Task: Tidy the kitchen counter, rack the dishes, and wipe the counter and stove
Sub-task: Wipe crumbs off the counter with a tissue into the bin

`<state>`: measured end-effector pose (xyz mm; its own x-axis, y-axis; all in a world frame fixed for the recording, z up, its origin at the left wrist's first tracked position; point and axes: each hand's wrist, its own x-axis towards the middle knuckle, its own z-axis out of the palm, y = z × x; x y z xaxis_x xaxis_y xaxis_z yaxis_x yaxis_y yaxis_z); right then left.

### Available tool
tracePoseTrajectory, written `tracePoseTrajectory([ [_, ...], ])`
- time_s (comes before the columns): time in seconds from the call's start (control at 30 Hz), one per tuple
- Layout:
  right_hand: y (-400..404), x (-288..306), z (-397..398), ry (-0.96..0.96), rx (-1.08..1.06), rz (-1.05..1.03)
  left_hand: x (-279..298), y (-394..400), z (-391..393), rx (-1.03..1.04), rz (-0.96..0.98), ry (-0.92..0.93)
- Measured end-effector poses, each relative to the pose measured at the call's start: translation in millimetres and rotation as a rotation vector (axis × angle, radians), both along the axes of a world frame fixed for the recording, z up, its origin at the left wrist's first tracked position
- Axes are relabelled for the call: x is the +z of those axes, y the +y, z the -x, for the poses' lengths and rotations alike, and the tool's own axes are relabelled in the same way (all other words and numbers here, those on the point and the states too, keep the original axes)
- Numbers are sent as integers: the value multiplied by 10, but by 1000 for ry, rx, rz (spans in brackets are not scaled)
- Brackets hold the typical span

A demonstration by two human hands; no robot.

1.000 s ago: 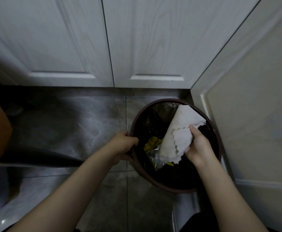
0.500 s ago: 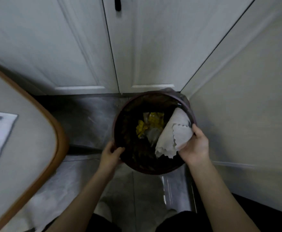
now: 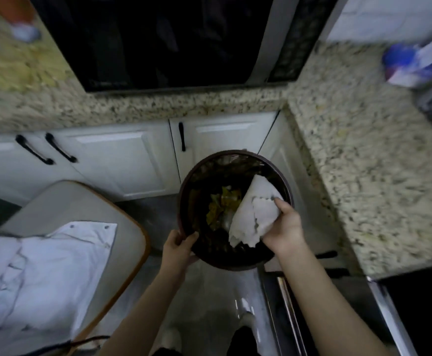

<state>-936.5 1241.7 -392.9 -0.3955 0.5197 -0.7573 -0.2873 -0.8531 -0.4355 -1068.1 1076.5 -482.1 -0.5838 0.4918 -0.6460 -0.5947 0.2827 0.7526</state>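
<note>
Nearest the viewer, two bare forearms reach forward and down over a dark tiled floor (image 3: 209,299). The left hand (image 3: 177,249) grips the near-left rim of a round dark waste bin (image 3: 235,264), thumb hooked over the rim to the inside and fingers curled beneath it. The right hand (image 3: 284,228) holds a crumpled white wiping cloth (image 3: 250,217) against the bin's right rim, fingers closed on the cloth, which hangs down into the bin's mouth. Inside the bin, left of the cloth, lie yellow-green scraps (image 3: 221,205) on a dark liner.

At lower left stands a pale tabletop with a brown rounded edge (image 3: 86,227); a white garment (image 3: 30,276) lies spread over its near part. At lower right, a steel appliance front with a bright bar (image 3: 284,301) adjoins the near end of the worktop.

Beyond the bin stand white base cabinets (image 3: 112,160) with black bar handles (image 3: 34,150), meeting in an inside corner just behind the bin. Above them runs a speckled granite worktop (image 3: 363,163) in an L: one run along the far side, one down the right.

On the far run stands a dark-fronted microwave oven (image 3: 158,39), close to the worktop's front edge. At the far-right corner sits a blurred blue-and-white package (image 3: 412,62). At the far left an orange and white object (image 3: 22,19) is too blurred to identify.
</note>
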Motion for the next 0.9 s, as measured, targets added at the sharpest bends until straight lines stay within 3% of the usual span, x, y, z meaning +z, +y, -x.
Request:
tracePoseTrajectory([
  [0.13,-319,919,-78,53,-70,-83,874,-122,-7,-66,-23,130],
  [0.33,-1010,1801,-449,140,-284,-211,1815,-545,-160,-229,-101,86],
  [0.53,-1707,2559,-1094,253,-602,-377,2496,-839,-553,-360,-297,47],
  [0.73,-2563,3186,-1911,301,-807,-537,2954,-1054,-1315,-559,-371,-36],
  [0.9,-3395,3664,-2782,204,-966,-623,3206,-1357,-2064,-744,-435,-102],
])
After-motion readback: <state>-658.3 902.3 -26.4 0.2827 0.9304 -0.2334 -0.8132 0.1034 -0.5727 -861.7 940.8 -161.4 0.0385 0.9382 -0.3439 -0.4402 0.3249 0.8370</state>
